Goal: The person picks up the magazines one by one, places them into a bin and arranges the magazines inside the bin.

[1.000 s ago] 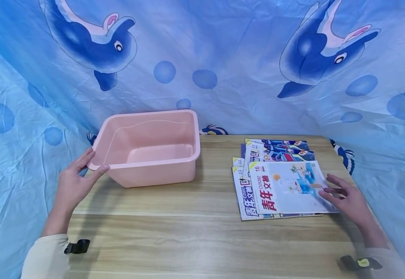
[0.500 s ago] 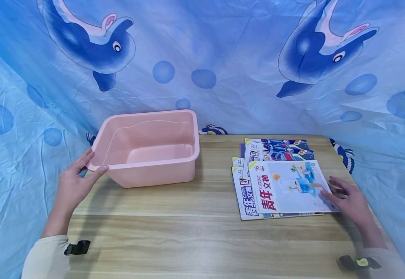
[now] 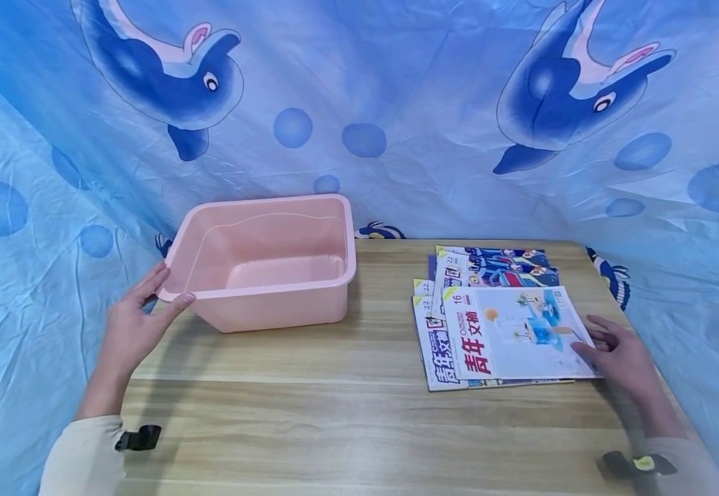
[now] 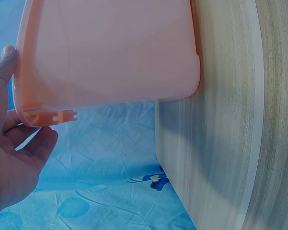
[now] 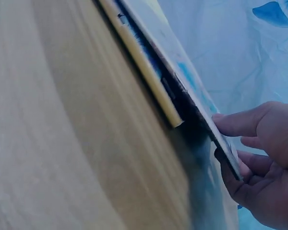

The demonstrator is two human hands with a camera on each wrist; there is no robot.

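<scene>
A pink plastic bin (image 3: pixel 273 303) stands empty at the table's back left. My left hand (image 3: pixel 151 303) holds its near left corner, thumb on the front rim and fingers along the side; in the left wrist view the bin (image 4: pixel 110 52) rim sits between thumb and fingers of that hand (image 4: pixel 19 143). At the right lies a fanned pile of magazines (image 3: pixel 490 265). My right hand (image 3: pixel 607 344) is at the right edge of the top magazine (image 3: pixel 511 331). In the right wrist view this hand (image 5: pixel 247 148) pinches the slightly lifted magazine (image 5: pixel 182 72) edge, thumb above, fingers below.
The wooden table (image 3: pixel 347 413) is bounded behind and on both sides by a blue dolphin-print cloth (image 3: pixel 397 103). The bin's left corner hangs near the table's left edge (image 4: pixel 173 158). Bare wood lies between the bin and the magazines and along the front.
My right hand has slid a little outward to the top magazine's right edge. The left hand and the bin have stayed put.
</scene>
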